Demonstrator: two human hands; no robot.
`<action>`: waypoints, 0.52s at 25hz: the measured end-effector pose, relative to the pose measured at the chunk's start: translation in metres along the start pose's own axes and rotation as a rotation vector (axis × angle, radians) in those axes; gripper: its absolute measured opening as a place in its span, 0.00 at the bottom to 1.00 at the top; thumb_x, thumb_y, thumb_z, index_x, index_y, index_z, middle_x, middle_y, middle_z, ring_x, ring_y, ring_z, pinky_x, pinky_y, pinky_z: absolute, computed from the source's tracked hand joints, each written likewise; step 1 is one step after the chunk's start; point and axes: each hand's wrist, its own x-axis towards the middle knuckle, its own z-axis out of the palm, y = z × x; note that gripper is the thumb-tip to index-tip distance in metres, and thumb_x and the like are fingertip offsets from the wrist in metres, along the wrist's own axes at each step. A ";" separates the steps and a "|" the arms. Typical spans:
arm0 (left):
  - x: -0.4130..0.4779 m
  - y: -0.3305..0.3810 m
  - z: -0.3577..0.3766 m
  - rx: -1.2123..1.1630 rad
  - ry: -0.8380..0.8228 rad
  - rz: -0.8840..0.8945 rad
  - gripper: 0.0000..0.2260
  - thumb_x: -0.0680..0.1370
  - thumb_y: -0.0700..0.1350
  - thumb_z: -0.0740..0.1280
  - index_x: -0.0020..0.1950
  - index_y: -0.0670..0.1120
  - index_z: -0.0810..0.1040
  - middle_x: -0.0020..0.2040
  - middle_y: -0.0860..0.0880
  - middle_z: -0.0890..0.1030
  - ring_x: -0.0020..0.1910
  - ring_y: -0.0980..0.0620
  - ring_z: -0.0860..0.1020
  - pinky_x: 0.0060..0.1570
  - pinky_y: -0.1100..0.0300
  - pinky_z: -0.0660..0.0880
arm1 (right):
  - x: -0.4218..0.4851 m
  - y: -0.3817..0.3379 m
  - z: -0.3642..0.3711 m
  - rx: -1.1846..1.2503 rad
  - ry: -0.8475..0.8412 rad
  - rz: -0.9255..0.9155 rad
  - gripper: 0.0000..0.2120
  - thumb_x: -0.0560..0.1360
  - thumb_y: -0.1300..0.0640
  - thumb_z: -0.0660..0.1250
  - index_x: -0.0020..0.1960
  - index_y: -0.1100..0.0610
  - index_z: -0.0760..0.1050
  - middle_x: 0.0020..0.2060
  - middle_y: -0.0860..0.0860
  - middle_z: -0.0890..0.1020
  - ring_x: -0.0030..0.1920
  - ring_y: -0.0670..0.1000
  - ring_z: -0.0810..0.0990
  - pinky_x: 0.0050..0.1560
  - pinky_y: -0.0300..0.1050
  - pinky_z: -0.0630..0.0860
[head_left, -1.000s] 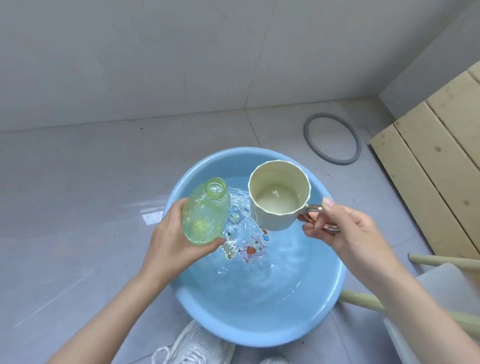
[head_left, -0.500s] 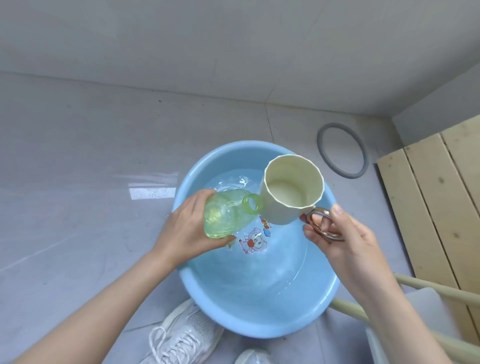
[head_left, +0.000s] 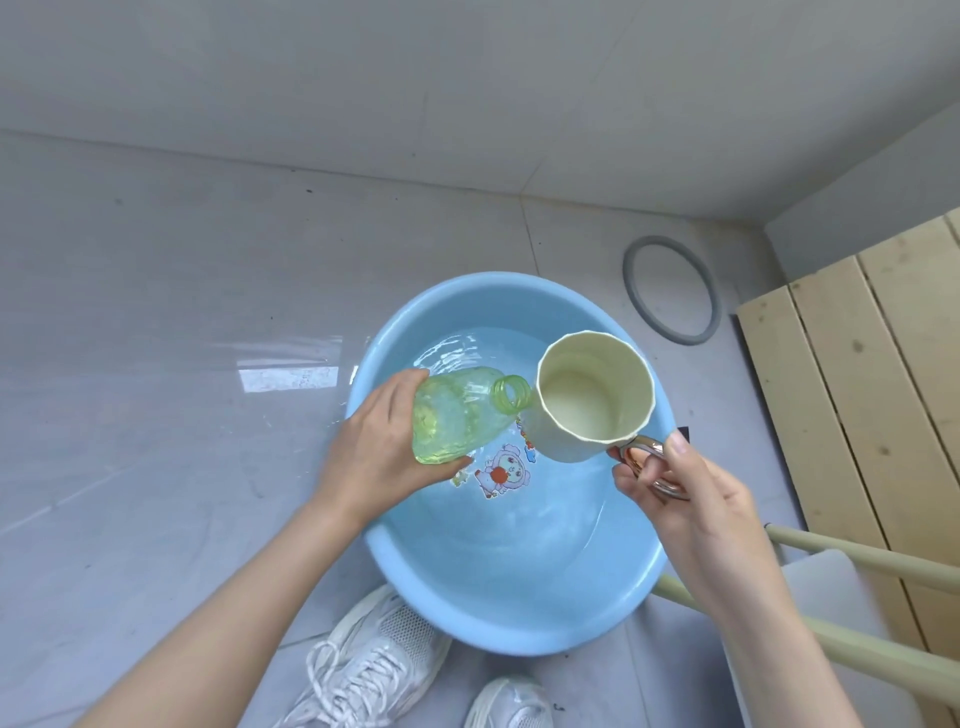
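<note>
Holding both things above the water, the person looks to be early in a pour from bottle to cup. Nearest, a white sneaker stands on the floor against the near edge of the blue basin. Over the basin, the left grip wraps its curled fingers and thumb round the base end of the green bottle. The bottle lies almost level, its open mouth pointing right, just beside the outer wall of the cup and below its rim. The right grip pinches the cup's metal handle, thumb on top, with the cup tilted so its opening faces the camera. No stream shows at the mouth, and the yellowish liquid sits pooled toward the bottle's base. I judge that nothing is poured yet: the mouth must come above the rim and the base must rise. Whether the cup holds anything I cannot tell. Farther off, a grey ring lies on the floor.

Against a second ago, the bottle has swung down from near upright, apart from the cup, to this level pose beside it. The cup hangs in the same pinch on its handle.
</note>
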 end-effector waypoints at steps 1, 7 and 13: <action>0.000 0.000 0.000 0.004 0.005 0.001 0.40 0.60 0.58 0.79 0.64 0.40 0.72 0.60 0.46 0.78 0.57 0.45 0.77 0.56 0.62 0.65 | -0.001 0.000 -0.001 -0.013 0.005 -0.006 0.26 0.59 0.33 0.75 0.28 0.56 0.77 0.32 0.51 0.79 0.50 0.53 0.82 0.48 0.38 0.78; 0.000 -0.001 0.002 0.017 0.026 0.016 0.41 0.59 0.58 0.80 0.63 0.40 0.71 0.59 0.46 0.78 0.56 0.46 0.77 0.54 0.62 0.66 | -0.001 -0.003 -0.004 -0.154 0.074 -0.033 0.30 0.58 0.29 0.73 0.25 0.55 0.69 0.29 0.53 0.73 0.45 0.52 0.81 0.54 0.43 0.78; 0.000 -0.001 0.004 0.028 0.037 0.034 0.40 0.59 0.58 0.80 0.63 0.41 0.71 0.58 0.46 0.78 0.55 0.46 0.77 0.54 0.61 0.66 | -0.003 -0.010 -0.005 -0.256 0.101 -0.062 0.31 0.59 0.27 0.71 0.25 0.55 0.68 0.27 0.48 0.77 0.42 0.51 0.82 0.62 0.58 0.74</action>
